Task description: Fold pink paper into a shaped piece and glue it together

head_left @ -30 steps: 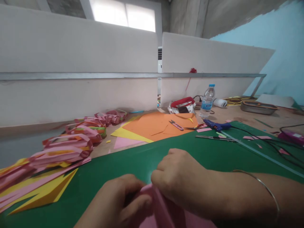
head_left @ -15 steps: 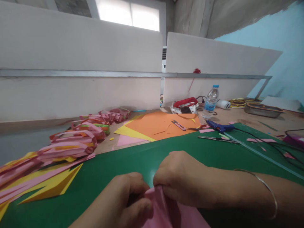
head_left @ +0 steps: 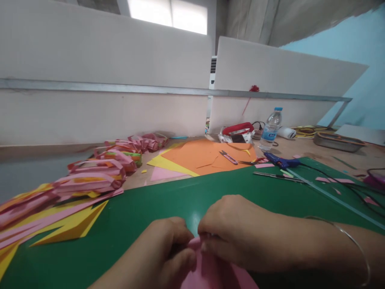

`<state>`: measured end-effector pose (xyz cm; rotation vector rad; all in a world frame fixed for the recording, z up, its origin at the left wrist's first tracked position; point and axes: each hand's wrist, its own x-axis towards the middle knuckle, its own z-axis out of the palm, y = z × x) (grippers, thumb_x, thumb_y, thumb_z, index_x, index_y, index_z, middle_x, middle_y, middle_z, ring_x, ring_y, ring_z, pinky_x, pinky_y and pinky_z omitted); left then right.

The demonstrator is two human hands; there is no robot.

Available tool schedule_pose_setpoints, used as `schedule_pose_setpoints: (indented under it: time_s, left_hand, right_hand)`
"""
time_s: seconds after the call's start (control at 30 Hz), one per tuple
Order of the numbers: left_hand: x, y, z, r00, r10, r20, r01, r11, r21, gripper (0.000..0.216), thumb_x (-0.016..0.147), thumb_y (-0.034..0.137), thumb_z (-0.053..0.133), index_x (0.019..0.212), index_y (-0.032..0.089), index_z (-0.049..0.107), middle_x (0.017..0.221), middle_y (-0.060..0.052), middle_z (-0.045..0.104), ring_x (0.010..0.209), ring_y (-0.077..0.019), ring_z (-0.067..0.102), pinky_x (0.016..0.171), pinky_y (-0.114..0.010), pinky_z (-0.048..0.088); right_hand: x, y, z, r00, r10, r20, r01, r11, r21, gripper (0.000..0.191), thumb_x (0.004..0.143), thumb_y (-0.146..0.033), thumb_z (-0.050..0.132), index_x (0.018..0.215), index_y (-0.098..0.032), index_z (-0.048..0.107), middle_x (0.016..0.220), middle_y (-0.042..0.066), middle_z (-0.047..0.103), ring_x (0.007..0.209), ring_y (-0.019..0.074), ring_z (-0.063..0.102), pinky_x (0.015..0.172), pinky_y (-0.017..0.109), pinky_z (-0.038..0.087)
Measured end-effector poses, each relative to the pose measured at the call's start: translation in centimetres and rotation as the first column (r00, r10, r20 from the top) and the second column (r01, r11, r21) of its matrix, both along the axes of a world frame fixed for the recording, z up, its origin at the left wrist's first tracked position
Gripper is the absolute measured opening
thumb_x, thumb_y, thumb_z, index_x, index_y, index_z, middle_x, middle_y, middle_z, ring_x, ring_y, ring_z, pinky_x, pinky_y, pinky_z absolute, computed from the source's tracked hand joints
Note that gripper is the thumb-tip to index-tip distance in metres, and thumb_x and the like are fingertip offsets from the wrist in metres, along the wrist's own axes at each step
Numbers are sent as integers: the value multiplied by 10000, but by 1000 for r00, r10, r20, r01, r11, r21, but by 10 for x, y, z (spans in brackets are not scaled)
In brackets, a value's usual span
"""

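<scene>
Pink paper (head_left: 207,269), folded and curved, stands between my hands at the bottom centre of the view. My left hand (head_left: 167,249) pinches its left upper edge between thumb and fingers. Close beside it, my right hand (head_left: 237,228) grips the top of the same paper, thumb below and fingers curled over. The lower part of the paper runs out of the frame. Under both hands lies a green cutting mat (head_left: 144,208).
Folded pink paper pieces (head_left: 93,180) and yellow paper (head_left: 75,224) lie on the left. Beyond the mat are orange sheets (head_left: 192,156), thread snips (head_left: 229,157), a utility knife (head_left: 276,176), a blue glue gun (head_left: 281,161), a water bottle (head_left: 270,130) and a metal tray (head_left: 338,142).
My right hand's fingers have loosened slightly and shifted along the paper's top edge. The paper looks more rounded now. The whole view has moved a little.
</scene>
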<state>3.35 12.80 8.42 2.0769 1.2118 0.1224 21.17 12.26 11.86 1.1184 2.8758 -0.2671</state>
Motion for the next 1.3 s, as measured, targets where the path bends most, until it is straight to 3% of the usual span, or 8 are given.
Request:
schedule_pose_setpoints:
  time_s: [0.27, 0.4, 0.5, 0.7, 0.83, 0.93, 1.07, 1.3]
  left_hand:
    - [2, 1, -1, 1000, -16, -27, 17, 999, 40, 193, 704, 151, 441, 617, 177, 610, 700, 23, 576, 677, -118, 518, 603, -213, 364]
    - [3, 0, 1, 997, -40, -65, 45, 996, 82, 191, 720, 165, 444, 614, 171, 603, 705, 12, 576, 662, -123, 509, 596, -227, 356]
    - [2, -2, 0, 994, -72, -82, 80, 991, 111, 241, 774, 213, 431, 673, 184, 648, 728, -4, 578, 662, -130, 510, 602, -238, 359]
    - [2, -5, -3, 997, -81, 3, 80, 990, 113, 297, 834, 276, 392, 662, 199, 620, 710, 10, 564, 661, -122, 509, 583, -217, 354]
    - [5, -4, -3, 998, -54, -13, 55, 990, 130, 283, 813, 234, 400, 625, 180, 605, 706, 6, 549, 652, -120, 503, 586, -221, 353]
    - [4, -3, -3, 998, -55, 8, 54, 993, 105, 231, 766, 166, 432, 593, 168, 586, 701, 15, 539, 654, -111, 506, 593, -215, 354]
    - [5, -3, -4, 998, -55, -18, 56, 995, 88, 250, 769, 169, 421, 589, 171, 596, 700, 19, 524, 637, -106, 500, 567, -217, 341]
    - [11, -5, -4, 995, -72, 63, 68, 995, 74, 320, 823, 250, 385, 599, 175, 602, 688, 17, 532, 648, -110, 506, 576, -214, 346]
  right_hand:
    - [8, -1, -21, 993, 105, -52, -96, 983, 159, 124, 729, -244, 575, 623, -179, 566, 560, -39, 516, 454, 86, 295, 417, 232, 173]
    - [11, 7, -51, 1000, 14, 6, -15, 988, 156, 207, 675, -230, 619, 500, -177, 522, 446, -46, 453, 404, 78, 290, 410, 239, 163]
    - [8, 12, -60, 998, -17, 61, 10, 994, 110, 256, 645, -257, 638, 447, -181, 495, 392, -48, 419, 371, 79, 314, 406, 235, 172]
    - [0, 5, -40, 998, 7, -57, 2, 986, 169, 41, 647, -178, 557, 618, -195, 534, 482, -44, 512, 379, 94, 353, 405, 241, 164]
    - [2, -1, -28, 991, 15, -134, 12, 979, 201, 83, 660, -139, 492, 697, -211, 508, 552, -47, 549, 404, 95, 310, 418, 239, 164]
    - [6, -2, -24, 993, 36, -116, -17, 987, 162, 71, 639, -137, 511, 639, -208, 501, 489, -61, 495, 386, 87, 255, 397, 227, 147]
    - [9, -4, -19, 993, 111, -26, -109, 992, 56, 109, 646, -147, 556, 562, -181, 495, 491, -48, 512, 384, 74, 333, 388, 220, 179]
    - [-6, -4, -26, 995, 63, 81, -73, 989, 126, 116, 654, -173, 612, 576, -163, 527, 509, 12, 570, 418, 107, 440, 478, 268, 254]
